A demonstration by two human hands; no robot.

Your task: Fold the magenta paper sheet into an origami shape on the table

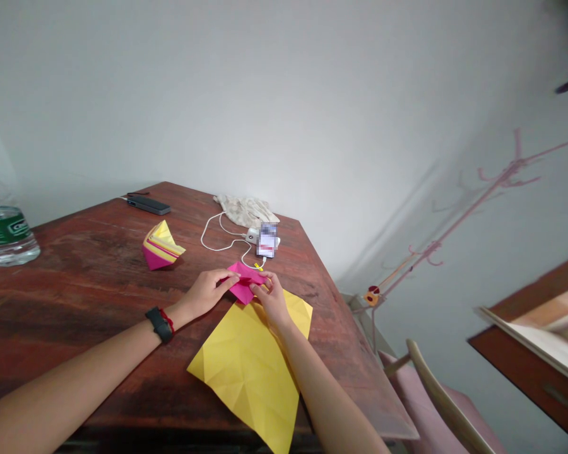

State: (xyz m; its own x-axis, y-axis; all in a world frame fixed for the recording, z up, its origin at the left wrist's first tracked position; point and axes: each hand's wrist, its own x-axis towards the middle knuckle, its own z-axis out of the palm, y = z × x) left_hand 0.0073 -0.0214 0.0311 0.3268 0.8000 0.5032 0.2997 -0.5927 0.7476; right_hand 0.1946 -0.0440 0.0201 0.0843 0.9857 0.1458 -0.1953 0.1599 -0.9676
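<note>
A small folded piece of pink paper (241, 291) is held between both hands, just past the far corner of a yellow sheet. My left hand (208, 291) pinches its left side between thumb and fingers. On the right side, my right hand (272, 299) grips it the same way. Beneath my right forearm lies the creased yellow paper (246, 359), its near corner hanging over the table's front edge. A nested stack of folded pink and yellow paper (161, 247) stands farther left on the table.
A phone (266, 241) with a white cable stands past the paper, near a crumpled cloth (248, 210). A dark flat device (148, 204) lies at the back left. At the left edge is a water bottle (7, 230). A chair (435, 397) and pink coat rack (454, 217) are right of the wooden table (85, 277).
</note>
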